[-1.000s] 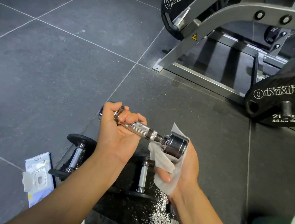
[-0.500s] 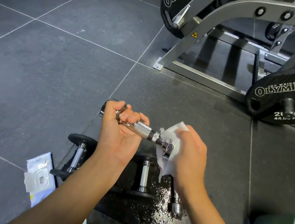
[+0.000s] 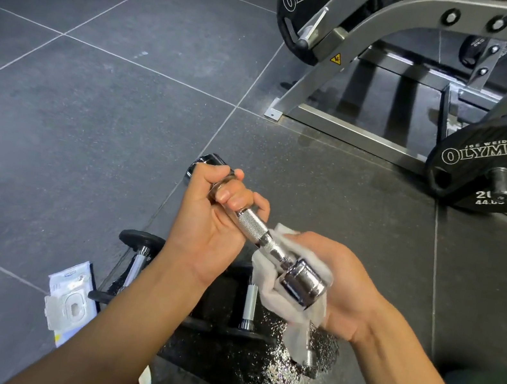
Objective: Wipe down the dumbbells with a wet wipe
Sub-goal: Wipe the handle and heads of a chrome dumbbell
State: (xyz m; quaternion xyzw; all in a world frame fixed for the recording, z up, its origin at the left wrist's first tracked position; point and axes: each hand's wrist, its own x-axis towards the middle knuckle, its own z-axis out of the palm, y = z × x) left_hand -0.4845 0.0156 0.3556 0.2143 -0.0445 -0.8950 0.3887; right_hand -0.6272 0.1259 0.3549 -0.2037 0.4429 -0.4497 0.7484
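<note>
— Which way does the dumbbell (image 3: pixel 252 226) lie?
— I hold it above the floor (image 3: pixel 87 128), its long axis running from far left to near right. My left hand (image 3: pixel 209 221) grips the handle's far part, and my fingers (image 3: pixel 235 196) hide most of the far head.
— And the right hand (image 3: pixel 341 290)?
— It curls round the wet wipe (image 3: pixel 265 280) under the near head. Half a second ago it covered that head; now the head shows.
</note>
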